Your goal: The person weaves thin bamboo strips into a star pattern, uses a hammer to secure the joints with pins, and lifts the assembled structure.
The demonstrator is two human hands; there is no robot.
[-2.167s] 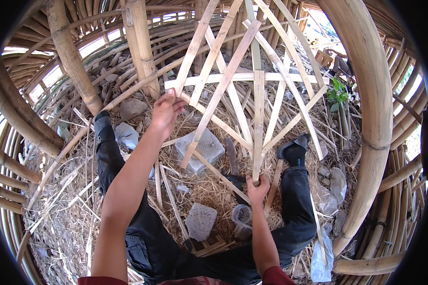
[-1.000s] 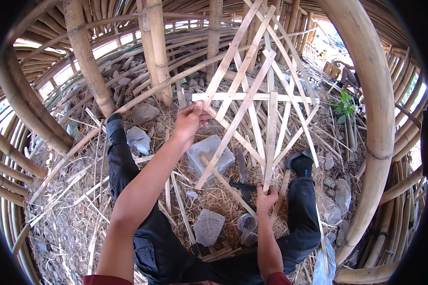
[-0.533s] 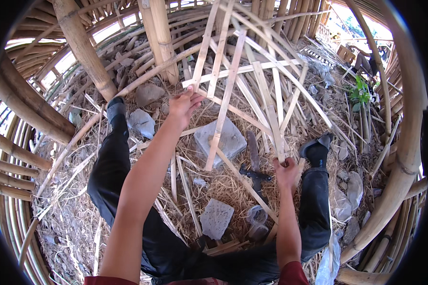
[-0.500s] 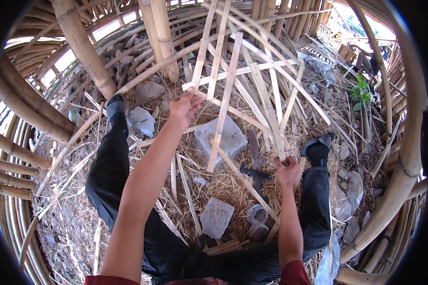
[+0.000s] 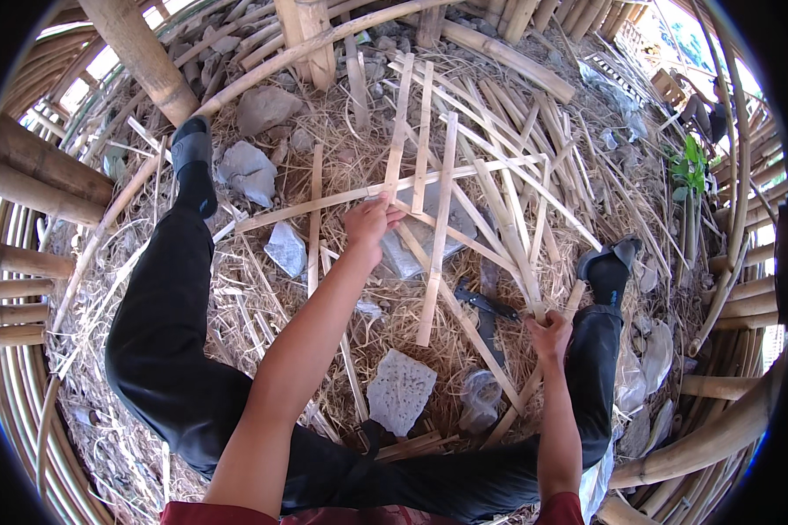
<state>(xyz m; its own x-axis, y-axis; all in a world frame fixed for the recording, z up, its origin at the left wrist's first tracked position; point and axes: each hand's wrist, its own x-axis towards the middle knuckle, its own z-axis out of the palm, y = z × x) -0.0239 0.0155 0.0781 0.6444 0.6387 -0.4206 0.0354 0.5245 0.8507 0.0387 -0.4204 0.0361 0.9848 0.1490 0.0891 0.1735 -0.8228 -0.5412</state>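
My left hand (image 5: 372, 224) pinches a crossing of several pale bamboo strips (image 5: 444, 227) that are interlaced into a loose, open lattice. Lower right, my right hand (image 5: 549, 337) is closed on the near end of a slanting bamboo strip (image 5: 504, 229) in the same lattice. The lattice spreads between my hands, partly over a flat grey stone slab (image 5: 457, 249). A dark-handled blade (image 5: 487, 331) lies on the straw beside the slab, left of my right hand. Where the far strips of the lattice end and the loose pile begins is hard to tell.
Loose bamboo strips (image 5: 534, 118) lie in a pile at the far side. A pale stone block (image 5: 401, 392) and a clear plastic cup (image 5: 480, 401) rest nearer me. Thick bamboo poles (image 5: 136, 57) surround the spot. Another person (image 5: 709, 114) is at the far right.
Both hands have shifted toward me and slightly right, bringing the lattice lower over the stone slab. The view has also moved, showing more of the loose strips behind.
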